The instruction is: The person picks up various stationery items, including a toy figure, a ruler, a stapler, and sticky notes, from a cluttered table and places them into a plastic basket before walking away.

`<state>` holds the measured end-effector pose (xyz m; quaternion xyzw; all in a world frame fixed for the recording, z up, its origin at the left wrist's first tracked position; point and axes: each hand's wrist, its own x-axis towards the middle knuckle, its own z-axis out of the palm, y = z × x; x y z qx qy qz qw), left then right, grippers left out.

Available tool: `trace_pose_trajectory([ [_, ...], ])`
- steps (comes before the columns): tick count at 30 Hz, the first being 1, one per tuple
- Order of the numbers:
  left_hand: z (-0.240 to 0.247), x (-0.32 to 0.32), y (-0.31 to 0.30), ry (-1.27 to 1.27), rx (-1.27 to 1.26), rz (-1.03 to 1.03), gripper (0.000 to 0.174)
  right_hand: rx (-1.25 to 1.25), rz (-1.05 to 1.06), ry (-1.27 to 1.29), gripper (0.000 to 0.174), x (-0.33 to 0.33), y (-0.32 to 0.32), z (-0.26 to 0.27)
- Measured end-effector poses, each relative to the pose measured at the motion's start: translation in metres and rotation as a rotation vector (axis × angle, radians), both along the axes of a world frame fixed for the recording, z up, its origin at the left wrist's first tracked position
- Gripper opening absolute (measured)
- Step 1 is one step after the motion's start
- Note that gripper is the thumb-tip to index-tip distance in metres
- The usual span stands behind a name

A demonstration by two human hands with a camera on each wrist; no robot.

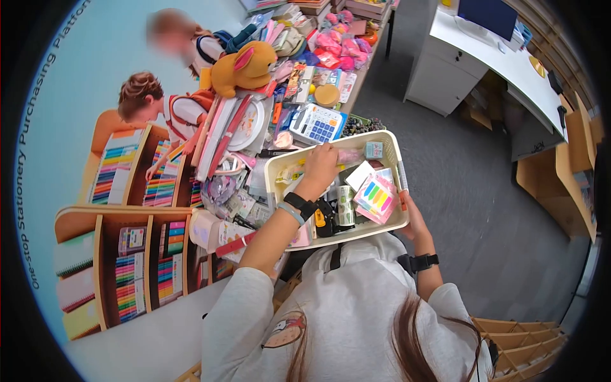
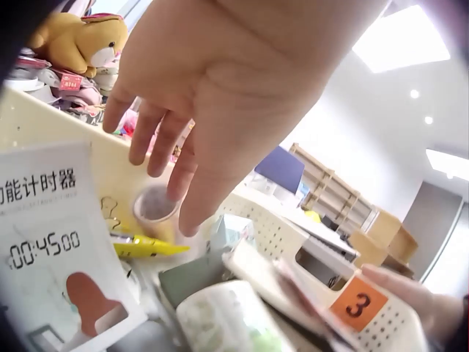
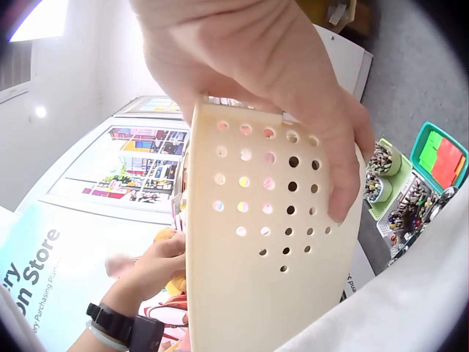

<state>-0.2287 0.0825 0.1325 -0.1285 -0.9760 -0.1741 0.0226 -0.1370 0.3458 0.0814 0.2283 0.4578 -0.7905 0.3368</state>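
Observation:
A cream plastic basket (image 1: 275, 181) holds assorted stationery. Over its far side reaches my left hand (image 1: 321, 169), fingers pointing down and apart with nothing visible between them. Below those fingers in the left wrist view are a round clear-sided roll (image 2: 155, 204), a yellow pointed item (image 2: 150, 246) and a boxed timer (image 2: 62, 249). My right hand (image 1: 414, 216) grips the basket's right end, fingers curled over the perforated wall (image 3: 275, 227). Inside lie colourful index tabs (image 1: 377, 196), a green-patterned roll (image 1: 345, 207), a yellow-and-black item (image 1: 321, 223) and a small blue box (image 1: 373, 150).
Beyond the basket, a crowded table bears a calculator (image 1: 316, 124), a plush toy (image 1: 242, 69) and pink packets (image 1: 337, 44). A white desk (image 1: 455, 44) with a monitor stands at the back right, across grey floor (image 1: 471, 172). Bins of pens (image 3: 399, 209) appear in the right wrist view.

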Motion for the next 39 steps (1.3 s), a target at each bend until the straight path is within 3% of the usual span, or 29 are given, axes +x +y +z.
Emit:
trace_pose_trajectory([
  [2,0.013,0.007,-0.012,-0.033,0.044,0.038,0.022,-0.063,-0.036,0.002,0.068,0.000,0.003,-0.014],
  [5,0.029,0.021,-0.064,-0.005,0.346,0.166,0.016,-0.081,-0.052,0.024,0.069,0.000,-0.003,-0.001],
  [7,0.042,0.040,-0.108,0.031,0.530,0.399,0.016,-0.068,-0.055,0.038,0.069,0.000,-0.002,-0.003],
  [8,0.036,0.052,-0.131,0.021,0.731,0.575,0.016,-0.115,-0.077,0.103,0.068,-0.001,0.001,-0.022],
  [10,0.004,0.079,-0.178,-0.009,0.868,0.833,0.019,-0.057,-0.072,0.066,0.064,-0.001,0.000,-0.014],
  [11,-0.025,0.092,-0.192,0.007,0.875,0.857,0.019,-0.019,-0.048,0.003,0.063,-0.001,0.000,-0.003],
  [12,-0.057,0.106,-0.204,-0.177,1.104,0.977,0.020,-0.014,-0.019,0.009,0.063,-0.001,-0.002,-0.004],
  [13,-0.066,0.117,-0.208,-0.366,1.339,1.083,0.021,-0.040,-0.038,0.027,0.064,-0.002,-0.002,-0.006],
  [16,-0.091,0.123,-0.184,-0.529,1.415,1.214,0.023,-0.086,-0.042,0.042,0.063,-0.004,0.004,-0.018],
  [20,-0.116,0.109,-0.176,-0.457,1.772,1.147,0.021,-0.047,0.017,-0.018,0.066,-0.005,0.003,-0.005],
  [25,-0.117,0.092,-0.188,-0.478,1.564,1.300,0.022,-0.086,-0.014,-0.045,0.069,-0.004,0.007,-0.015],
  [32,-0.141,0.094,-0.202,-0.295,1.318,1.174,0.017,-0.105,-0.026,-0.025,0.067,-0.001,0.003,-0.007],
  [34,-0.117,0.103,-0.195,-0.220,1.728,1.176,0.020,-0.069,-0.047,-0.015,0.067,0.000,0.005,-0.012],
  [37,-0.093,0.127,-0.191,-0.130,1.855,1.280,0.022,-0.102,-0.046,-0.011,0.061,0.000,0.009,-0.019],
  [39,-0.067,0.146,-0.183,-0.008,1.829,1.205,0.023,-0.103,-0.019,0.009,0.061,0.000,0.003,-0.015],
])
